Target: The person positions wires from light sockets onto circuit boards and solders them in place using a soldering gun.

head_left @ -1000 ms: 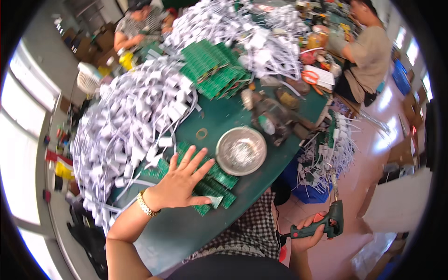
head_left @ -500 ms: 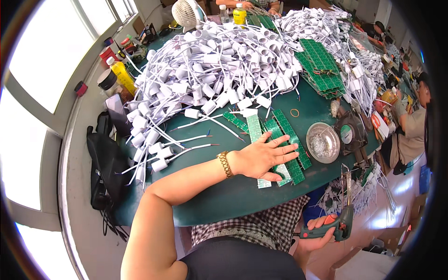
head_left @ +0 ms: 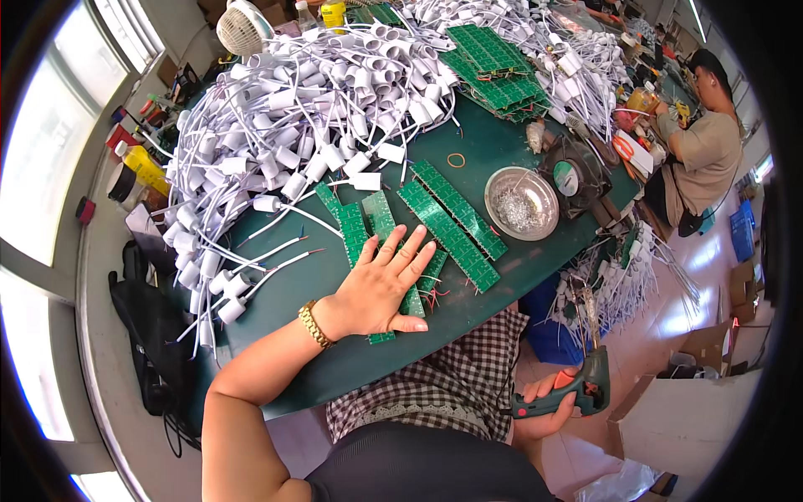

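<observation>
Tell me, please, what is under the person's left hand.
Green circuit boards extend beneath the left hand, with thin red wires beside it; whatever it covers cannot be seen.

Left hand (head_left: pixel 368 293) palm down, 4 fingers (head_left: pixel 391 246) fanned, thumb (head_left: pixel 408 324) out — right hand (head_left: pixel 537 428) curled tight.

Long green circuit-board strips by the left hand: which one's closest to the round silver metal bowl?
The rightmost strip, beside the bowl; the others lie farther left, some partly under the spread left hand.

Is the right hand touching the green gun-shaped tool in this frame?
Touching. The head view shows the right hand gripping the handle of the green gun-shaped tool.
</observation>
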A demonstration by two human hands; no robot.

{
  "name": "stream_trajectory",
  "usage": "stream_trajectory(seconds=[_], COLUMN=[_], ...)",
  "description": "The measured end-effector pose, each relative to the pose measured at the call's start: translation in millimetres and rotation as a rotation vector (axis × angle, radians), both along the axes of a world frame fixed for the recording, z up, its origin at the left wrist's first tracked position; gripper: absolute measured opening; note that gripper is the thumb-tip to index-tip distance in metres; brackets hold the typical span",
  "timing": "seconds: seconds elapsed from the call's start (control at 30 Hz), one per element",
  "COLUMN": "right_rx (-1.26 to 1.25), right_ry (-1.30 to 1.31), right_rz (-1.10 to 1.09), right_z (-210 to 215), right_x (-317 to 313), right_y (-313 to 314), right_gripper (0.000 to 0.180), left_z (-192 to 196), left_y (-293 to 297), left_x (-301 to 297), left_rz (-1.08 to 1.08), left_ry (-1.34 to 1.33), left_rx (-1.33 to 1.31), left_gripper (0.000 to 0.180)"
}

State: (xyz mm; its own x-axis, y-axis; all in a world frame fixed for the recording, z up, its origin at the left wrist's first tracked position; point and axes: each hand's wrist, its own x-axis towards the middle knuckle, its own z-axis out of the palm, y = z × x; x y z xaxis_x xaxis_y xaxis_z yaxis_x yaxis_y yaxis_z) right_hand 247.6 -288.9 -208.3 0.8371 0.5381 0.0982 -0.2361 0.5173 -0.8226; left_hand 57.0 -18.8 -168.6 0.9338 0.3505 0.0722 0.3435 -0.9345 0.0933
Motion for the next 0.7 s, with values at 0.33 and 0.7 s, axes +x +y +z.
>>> stream_trajectory(seconds=[0.33, 0.7], right_rx=[0.0, 0.025], right_ry=[-0.02, -0.014], right_rz=[0.079, 0.151], right_z=[-1, -10], right_x=[5, 12], right_y=[6, -2], right_gripper=[0.042, 0.042], left_z=[10, 20], left_y=[-45, -49], left_x=[-3, -23], left_rz=[0.139, 0.103], left_ry=[-0.175, 0.009], left_rx=[-0.003, -0.015], left_gripper=[0.1, 0.101])
